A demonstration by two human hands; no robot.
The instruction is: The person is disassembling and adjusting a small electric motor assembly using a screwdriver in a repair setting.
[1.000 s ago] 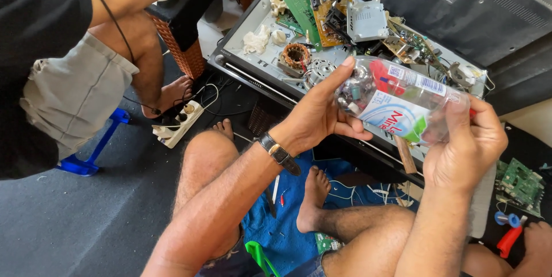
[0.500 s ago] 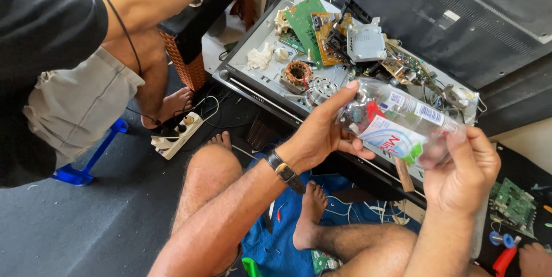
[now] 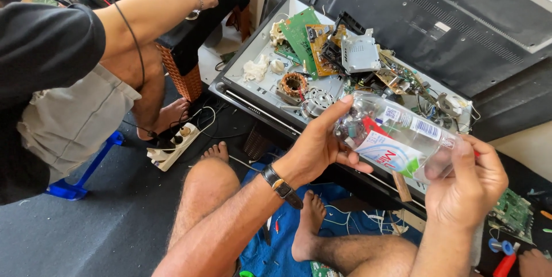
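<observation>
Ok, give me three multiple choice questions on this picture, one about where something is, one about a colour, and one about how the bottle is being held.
1. Where does the copper coil lie?
A. On the grey tray of electronic parts
B. On the floor by the power strip
C. Inside the bottle

2. What colour is the stool leg at lower left?
A. Red
B. Blue
C. Yellow

3. How is the clear plastic bottle held?
A. Standing alone on the tray
B. In the right hand only
C. Between both hands, lying sideways

Answers:
1. A, the coil sits among circuit boards on the tray.
2. B, the leg under the seated person is plainly blue.
3. C, the left hand grips one end and the right hand the other.
</observation>
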